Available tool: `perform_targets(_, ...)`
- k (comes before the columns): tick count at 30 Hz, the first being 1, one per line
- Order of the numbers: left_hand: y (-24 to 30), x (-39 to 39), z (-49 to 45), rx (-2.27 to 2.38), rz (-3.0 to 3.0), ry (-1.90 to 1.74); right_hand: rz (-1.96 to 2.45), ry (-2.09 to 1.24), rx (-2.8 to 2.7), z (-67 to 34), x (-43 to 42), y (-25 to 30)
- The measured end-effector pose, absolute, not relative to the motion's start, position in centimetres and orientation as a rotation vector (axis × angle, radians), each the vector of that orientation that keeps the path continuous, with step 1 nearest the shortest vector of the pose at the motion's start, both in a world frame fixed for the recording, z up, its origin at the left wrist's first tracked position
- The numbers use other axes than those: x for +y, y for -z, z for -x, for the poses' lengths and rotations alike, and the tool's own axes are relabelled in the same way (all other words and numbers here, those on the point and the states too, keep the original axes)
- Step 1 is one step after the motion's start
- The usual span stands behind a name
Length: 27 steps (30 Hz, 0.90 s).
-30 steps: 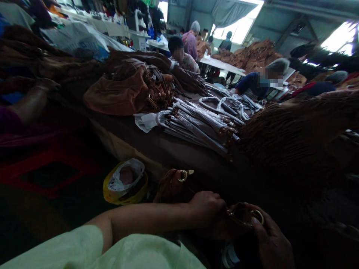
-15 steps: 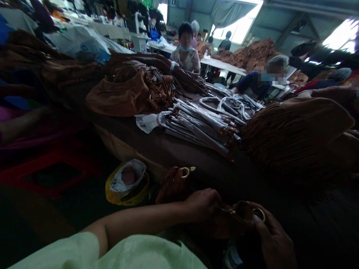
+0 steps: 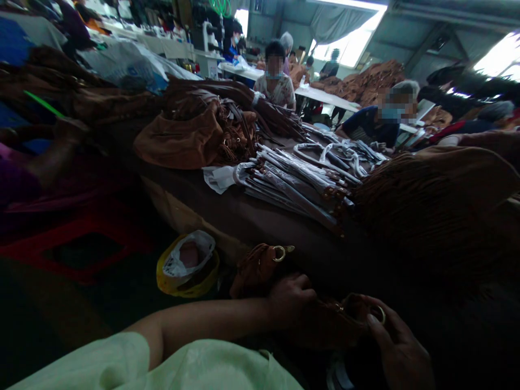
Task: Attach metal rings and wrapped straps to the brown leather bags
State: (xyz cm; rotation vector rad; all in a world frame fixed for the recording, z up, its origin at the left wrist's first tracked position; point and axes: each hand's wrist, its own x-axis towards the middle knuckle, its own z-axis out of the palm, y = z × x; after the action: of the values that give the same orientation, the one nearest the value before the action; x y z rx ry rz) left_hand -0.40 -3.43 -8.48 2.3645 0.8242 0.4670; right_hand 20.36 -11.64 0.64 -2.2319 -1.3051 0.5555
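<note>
At lower centre-right, the tightly curled left hand (image 3: 290, 299) and pinching right hand (image 3: 400, 342) grip a brown bag (image 3: 327, 324) (gold ring (image 3: 383, 312) at its rim).

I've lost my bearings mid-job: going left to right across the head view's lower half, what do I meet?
Red plastic stool, yellow plastic bag lined with white plastic, bare left hand, brown soft-looking piece with gold-coloured fittings, bare right hand.
</note>
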Motion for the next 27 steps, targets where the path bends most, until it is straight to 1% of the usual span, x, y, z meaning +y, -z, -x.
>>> perform_targets(1, 8.2, -3.2, 0.7, 0.798, -2.321, -0.492, 2.226, -0.461, -1.36, -20.3, -11.7, -0.6)
perform_targets(3, 7.1, -2.9, 1.3, 0.765, -2.187, -0.521, 2.127, -0.127, -1.548, -19.9, -11.7, -0.5)
perform_targets(5, 5.8, -2.7, 1.6, 0.769, -2.024, -0.539, 1.905, 0.192, -1.839, -19.1, -11.3, -0.5)
perform_targets(6, 5.1, -2.6, 1.6, 0.774, -1.95, -0.546, 1.783, 0.272, -2.009, -18.6, -11.1, -0.4)
perform_targets(9, 3.7, -2.6, 1.4, 0.779, -1.811, -0.539, 1.539, 0.262, -2.401, -17.4, -10.2, -0.3)
perform_targets(11, 3.3, -2.5, 1.1, 0.774, -1.748, -0.531, 1.524, 0.215, -2.456, -17.0, -9.6, -0.1)
perform_targets(14, 3.4, -2.2, 1.1, 0.77, -1.582, -0.531, 1.584, 0.149, -2.407, -17.2, -9.1, 0.1)
perform_targets(18, 3.7, -1.9, 1.4, 0.75, -1.296, -0.559, 1.632, 0.141, -2.311, -18.0, -9.2, 0.5)
perform_targets(23, 3.5, -1.8, 1.5, 0.69, -1.193, -0.621, 1.623, 0.163, -2.189, -18.7, -9.4, 1.4)
perform_targets(27, 2.7, -1.8, 1.0, 0.637, -1.145, -0.685, 1.65, 0.095, -2.142, -18.7, -9.3, 1.5)
